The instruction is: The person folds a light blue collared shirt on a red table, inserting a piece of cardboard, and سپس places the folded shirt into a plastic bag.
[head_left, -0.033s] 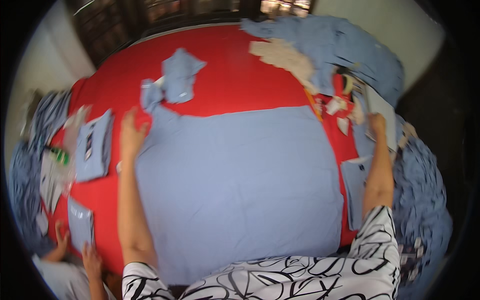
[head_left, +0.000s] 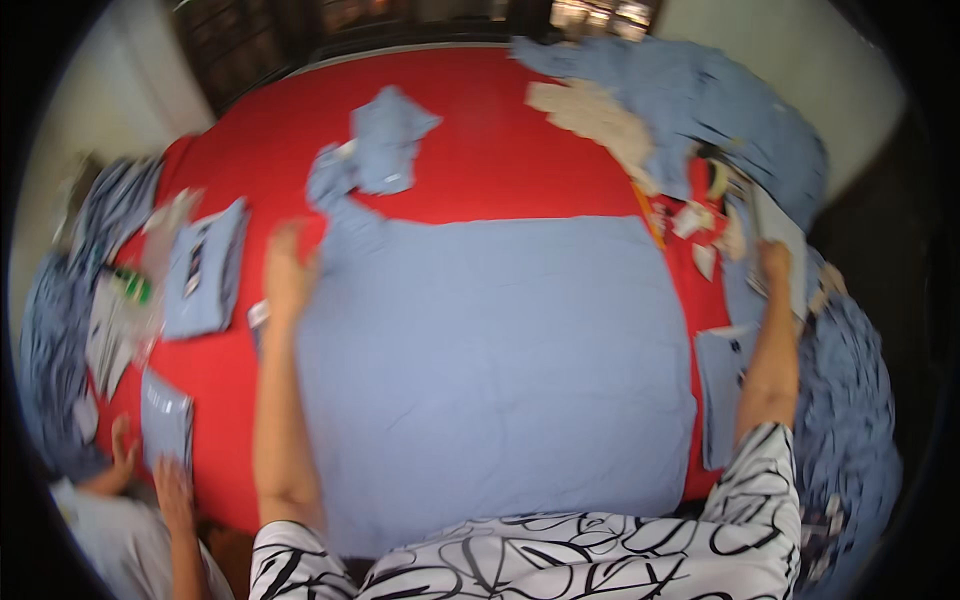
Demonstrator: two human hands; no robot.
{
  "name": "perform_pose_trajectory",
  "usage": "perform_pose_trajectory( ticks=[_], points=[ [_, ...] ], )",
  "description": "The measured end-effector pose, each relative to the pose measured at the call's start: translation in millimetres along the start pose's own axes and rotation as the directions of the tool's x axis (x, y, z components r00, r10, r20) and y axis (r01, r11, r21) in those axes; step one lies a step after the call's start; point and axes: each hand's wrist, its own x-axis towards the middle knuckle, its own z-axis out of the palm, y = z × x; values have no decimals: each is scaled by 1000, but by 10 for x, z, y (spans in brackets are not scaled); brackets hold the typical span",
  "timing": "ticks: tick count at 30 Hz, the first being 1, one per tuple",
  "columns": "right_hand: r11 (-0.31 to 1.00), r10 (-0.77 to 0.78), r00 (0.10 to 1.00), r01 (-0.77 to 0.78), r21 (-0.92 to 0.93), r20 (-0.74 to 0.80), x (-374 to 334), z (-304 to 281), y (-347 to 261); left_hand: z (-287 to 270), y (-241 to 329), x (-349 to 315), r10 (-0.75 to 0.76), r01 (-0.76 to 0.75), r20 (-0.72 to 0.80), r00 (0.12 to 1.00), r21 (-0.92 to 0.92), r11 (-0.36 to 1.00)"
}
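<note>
My left hand (head_left: 288, 275) lies flat and open on the upper left edge of the blue cloth (head_left: 500, 370) spread over the red table (head_left: 480, 150), while my right hand (head_left: 775, 262), its grip unclear, reaches the paper stack (head_left: 785, 245).

both arms stretched forward, left hand (head_left: 287, 275) flat, right hand (head_left: 775, 262) out wide.

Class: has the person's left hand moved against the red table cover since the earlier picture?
No. The left hand lies flat at the blue cloth's upper left corner, same spot against the red table cover.
</note>
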Motion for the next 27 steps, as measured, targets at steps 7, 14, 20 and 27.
perform_pose_trajectory(
  ticks=[7, 14, 20, 27],
  points=[
    [975, 16, 988, -49, -216, -152, 182, -120, 599, -641, 859, -2039, -226, 223, 48, 973, 70, 972],
    [961, 275, 945, -270, 52, -177, -156, -1242, -475, -921, 596, -2593, -296, 273, 74, 952, 224, 936],
    [293, -369, 901, 344, 892, -226, -1231, -2510, -2382, -1172, 516, -2600, -591, 591, 39, 806, 0, 806],
    [97, -895, 446, 159, 983, 16, -2805, -2040, -4381, -1407, 385, -2878, -755, 777, 186, 629, -97, 623]
  ],
)
